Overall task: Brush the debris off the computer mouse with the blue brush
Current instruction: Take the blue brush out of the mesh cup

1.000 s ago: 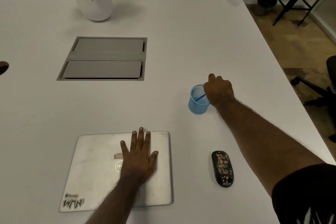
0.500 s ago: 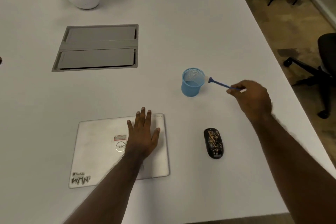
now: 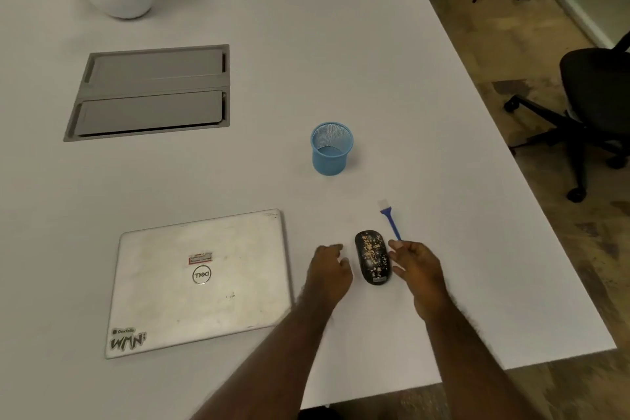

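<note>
Right hand [image 3: 417,262] pinches blue brush [image 3: 390,220] handle, lower right; left hand [image 3: 329,264] loose beside mouse [image 3: 372,261]; debris [image 3: 370,251] untouched, brushing not begun.

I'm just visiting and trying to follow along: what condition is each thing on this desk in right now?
Computer mouse: on the table, speckled with debris.
Blue brush: held by the handle, bristles pointing away.
Right hand: grips the brush, right of the mouse.
Left hand: loosely curled, holding nothing, left of the mouse.
Blue mesh cup: upright, empty.
Laptop: closed.
Cable hatch: lids shut.
</note>
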`<state>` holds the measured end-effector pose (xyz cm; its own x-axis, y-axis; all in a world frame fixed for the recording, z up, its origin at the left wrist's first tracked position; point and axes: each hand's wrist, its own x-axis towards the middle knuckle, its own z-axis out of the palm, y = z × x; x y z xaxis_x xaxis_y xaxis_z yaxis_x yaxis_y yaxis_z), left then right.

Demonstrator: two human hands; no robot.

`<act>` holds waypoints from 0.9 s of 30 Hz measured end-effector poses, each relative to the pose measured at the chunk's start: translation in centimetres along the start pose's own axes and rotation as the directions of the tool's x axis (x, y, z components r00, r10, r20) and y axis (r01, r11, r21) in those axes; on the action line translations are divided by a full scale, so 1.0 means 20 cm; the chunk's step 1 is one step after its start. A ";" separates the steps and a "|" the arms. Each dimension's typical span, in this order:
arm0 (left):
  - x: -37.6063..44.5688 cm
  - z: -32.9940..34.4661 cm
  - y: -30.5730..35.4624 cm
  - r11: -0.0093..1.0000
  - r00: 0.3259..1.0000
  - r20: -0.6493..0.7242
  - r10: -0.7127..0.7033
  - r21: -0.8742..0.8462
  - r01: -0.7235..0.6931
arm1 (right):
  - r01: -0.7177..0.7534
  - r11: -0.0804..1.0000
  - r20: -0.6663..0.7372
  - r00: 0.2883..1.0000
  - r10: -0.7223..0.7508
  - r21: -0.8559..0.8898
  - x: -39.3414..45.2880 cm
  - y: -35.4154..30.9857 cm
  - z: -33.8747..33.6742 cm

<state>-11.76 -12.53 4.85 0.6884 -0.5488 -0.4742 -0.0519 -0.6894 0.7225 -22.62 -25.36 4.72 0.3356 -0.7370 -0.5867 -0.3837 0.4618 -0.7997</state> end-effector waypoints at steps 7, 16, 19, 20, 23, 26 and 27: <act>0.02 0.11 0.04 0.992 0.995 0.094 -0.014 -0.123 0.025 | -0.025 0.998 0.008 1.000 0.025 0.059 -0.01 0.07 0.02; -0.02 0.16 0.07 0.853 0.966 0.138 -0.221 -0.453 0.260 | -0.008 0.999 -0.030 1.000 0.009 0.036 -0.04 0.09 -0.01; -0.03 0.16 0.08 0.830 0.964 0.158 -0.214 -0.492 0.264 | -0.006 0.998 -0.043 0.999 0.008 0.054 -0.07 0.08 -0.03; -0.04 0.15 0.09 0.821 0.964 0.169 -0.204 -0.507 0.262 | -0.006 0.998 -0.046 0.999 0.008 0.059 -0.08 0.07 -0.04; -0.08 0.14 0.12 0.795 0.961 0.220 -0.165 -0.547 0.262 | -0.003 0.996 -0.052 0.999 0.007 0.093 -0.14 0.03 -0.08; -0.14 0.10 0.17 0.750 0.950 0.295 -0.103 -0.605 0.269 | 0.011 0.994 -0.061 0.998 -0.004 0.111 -0.22 -0.04 -0.12; -0.16 0.08 0.20 0.719 0.941 0.325 -0.090 -0.632 0.287 | 0.015 0.993 -0.062 0.998 -0.007 0.117 -0.26 -0.07 -0.14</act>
<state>-15.37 -14.21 8.44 0.4176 -0.6079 -0.6753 0.6180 -0.3547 0.7016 -26.26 -23.57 9.17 0.2841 -0.7697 -0.5717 -0.2757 0.5055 -0.8176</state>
